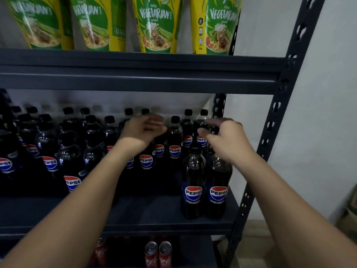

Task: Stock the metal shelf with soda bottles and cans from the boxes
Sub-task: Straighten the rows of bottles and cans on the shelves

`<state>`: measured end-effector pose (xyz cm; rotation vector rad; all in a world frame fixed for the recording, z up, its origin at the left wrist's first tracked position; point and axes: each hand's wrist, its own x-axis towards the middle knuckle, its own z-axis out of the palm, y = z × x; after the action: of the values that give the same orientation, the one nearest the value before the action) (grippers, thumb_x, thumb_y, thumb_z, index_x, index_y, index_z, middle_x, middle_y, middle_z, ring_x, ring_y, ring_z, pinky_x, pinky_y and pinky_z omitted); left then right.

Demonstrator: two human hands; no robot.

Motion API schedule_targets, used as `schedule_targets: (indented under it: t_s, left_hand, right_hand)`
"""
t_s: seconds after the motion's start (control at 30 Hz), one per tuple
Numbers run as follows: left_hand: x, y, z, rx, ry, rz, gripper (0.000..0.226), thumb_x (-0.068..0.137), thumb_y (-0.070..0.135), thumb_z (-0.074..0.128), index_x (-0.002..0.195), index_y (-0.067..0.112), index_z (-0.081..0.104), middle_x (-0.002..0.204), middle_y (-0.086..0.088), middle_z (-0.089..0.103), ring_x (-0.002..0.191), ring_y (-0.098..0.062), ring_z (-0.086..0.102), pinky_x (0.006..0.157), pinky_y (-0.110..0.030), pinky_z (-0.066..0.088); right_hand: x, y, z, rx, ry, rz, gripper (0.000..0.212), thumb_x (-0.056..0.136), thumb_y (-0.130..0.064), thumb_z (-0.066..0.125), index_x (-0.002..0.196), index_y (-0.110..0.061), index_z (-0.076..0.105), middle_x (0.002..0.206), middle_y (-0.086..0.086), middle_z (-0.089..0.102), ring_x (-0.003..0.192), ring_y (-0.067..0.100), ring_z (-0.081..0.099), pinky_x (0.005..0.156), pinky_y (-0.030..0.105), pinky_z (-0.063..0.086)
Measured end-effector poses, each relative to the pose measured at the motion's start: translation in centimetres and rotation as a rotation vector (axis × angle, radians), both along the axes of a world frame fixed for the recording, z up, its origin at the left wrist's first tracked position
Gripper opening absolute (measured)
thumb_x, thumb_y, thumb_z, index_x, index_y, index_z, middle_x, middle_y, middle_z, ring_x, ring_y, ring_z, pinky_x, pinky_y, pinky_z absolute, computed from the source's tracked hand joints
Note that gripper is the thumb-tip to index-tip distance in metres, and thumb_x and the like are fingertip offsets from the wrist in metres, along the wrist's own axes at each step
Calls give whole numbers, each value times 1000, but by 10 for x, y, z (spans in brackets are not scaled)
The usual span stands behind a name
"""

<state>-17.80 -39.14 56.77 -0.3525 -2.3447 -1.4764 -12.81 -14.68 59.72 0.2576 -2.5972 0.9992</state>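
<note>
Dark grey metal shelf (135,78), slotted angle uprights with keyhole punchings, flat matte decks, standing against a plain white wall (318,93). Pale floor at lower right, with something brown and crumpled at the frame edge, too cut off to identify. Top deck: row of tapered noodle cups (154,26), glossy green-yellow print, "Vegetarian" on each. Middle deck: Pepsi bottles (92,136) packed in rows across the left and back, clear plastic, dark contents, black screw caps, round red-white-blue labels; front centre of the deck is bare metal. Two more bottles sit as a front pair (205,190) near the right upright, side by side and touching or nearly so, upright, forward of the rest. Lower deck: red cans (158,252) with silver tops, standing upright, partly hidden by the deck edge above. Both of the person's arms reach in over the middle deck. Left hand (144,130) is motion-blurred in front of the back-row bottle necks, fingers loosely extended, nothing visibly in it. Right hand (226,140) hovers above the front pair, fingers spread and slightly curved, thumb out toward the left; it grips nothing, and contact with the bottles behind it cannot be told through the blur.
</note>
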Motion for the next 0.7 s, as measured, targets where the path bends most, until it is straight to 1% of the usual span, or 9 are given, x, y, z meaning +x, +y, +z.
schedule_targets:
  t_s: [0.07, 0.13, 0.23, 0.37, 0.43, 0.47, 0.53, 0.6, 0.7]
  left_hand:
    - [-18, -15, 18, -116, 25, 24, 31, 83, 11, 84, 112, 15, 73, 104, 8, 76, 90, 5, 71, 89, -12, 54]
    - [-35, -24, 35, -192, 52, 32, 33, 81, 14, 86, 112, 17, 74, 100, 12, 75, 86, 9, 70, 89, -12, 55]
    - [-61, -33, 48, -319, -11, 45, 38, 86, 26, 83, 122, 18, 72, 110, 9, 74, 94, 2, 68, 84, -9, 49]
    - [-98, -42, 49, -571, -103, 99, 49, 88, 40, 78, 129, 15, 70, 132, -2, 68, 119, -21, 61, 103, -29, 44]
    - [-113, -44, 47, -658, -180, 64, 53, 87, 48, 78, 126, 13, 71, 131, -3, 68, 119, -24, 62, 107, -35, 45]
    - [-118, -45, 47, -679, -211, 46, 56, 84, 52, 79, 126, 15, 71, 129, -1, 69, 117, -23, 63, 107, -37, 47]
    - [-128, -47, 46, -694, -235, 11, 58, 79, 58, 81, 123, 21, 73, 121, 3, 73, 110, -21, 67, 105, -40, 51]
    - [-137, -48, 44, -693, -231, -32, 47, 78, 59, 81, 109, 25, 79, 103, 3, 78, 98, -21, 73, 98, -44, 57]
    - [-142, -48, 42, -692, -231, -103, 38, 77, 55, 84, 99, 24, 81, 92, 0, 79, 94, -24, 75, 95, -49, 58]
  right_hand:
    - [-22, -7, 18, 66, -59, 6, 44, 95, -38, 69, 132, -14, 66, 127, 9, 68, 106, 21, 66, 89, 23, 48]
    - [-44, -16, 32, 111, -123, 34, 43, 92, -35, 73, 122, -4, 70, 124, 13, 69, 113, 27, 65, 99, 30, 50]
    - [-81, -30, 40, 192, -169, 102, 42, 88, -32, 78, 114, 1, 72, 120, 15, 71, 112, 28, 66, 102, 38, 51]
    - [-126, -48, 38, 305, -199, 121, 45, 88, -34, 78, 113, 3, 72, 116, 16, 71, 107, 31, 67, 98, 40, 53]
    - [-145, -55, 36, 298, -222, 94, 47, 86, -36, 80, 111, 2, 68, 107, 14, 71, 95, 29, 68, 84, 33, 54]
    - [-154, -57, 35, 290, -248, 88, 42, 85, -37, 81, 101, -1, 66, 95, 12, 70, 86, 28, 66, 75, 31, 53]
    - [-166, -60, 32, 215, -353, 129, 36, 86, -35, 80, 85, -7, 58, 81, 11, 64, 79, 28, 63, 76, 33, 56]
    - [-173, -61, 29, 122, -446, 186, 33, 90, -26, 77, 102, 1, 63, 98, 16, 70, 94, 30, 68, 92, 44, 58]
    - [-178, -66, 25, 107, -468, 196, 47, 89, -20, 78, 121, 8, 59, 113, 24, 70, 103, 33, 69, 90, 49, 60]
